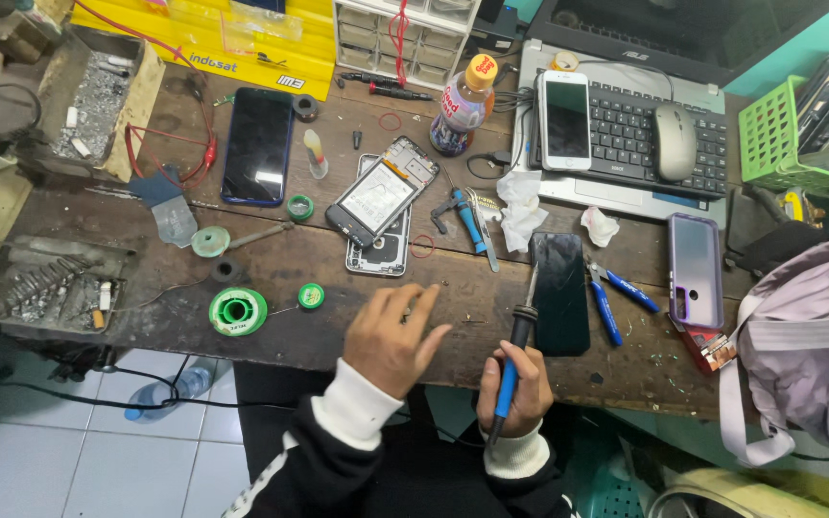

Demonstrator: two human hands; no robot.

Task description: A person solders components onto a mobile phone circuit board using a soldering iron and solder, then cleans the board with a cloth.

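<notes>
Right hand [513, 388] was closed around the blue handle of a soldering iron [520, 331], tip pointing away over the bench [242, 254] edge, just beside a dark phone [560, 293] lying flat. Left hand [390, 336] rested open, palm down, fingers spread on bare wood, holding nothing. Iron judged light and stiff; metal tip likely hot, so the insulated handle well behind the black collar looked the only safe grip. Phone judged smooth, slippery, glass-faced and fragile; best taken by its long edges. Farther out: blue-handled pliers [611, 297] right of the phone, a green solder spool [237, 311] left, an opened phone [381, 197] beyond.
</notes>
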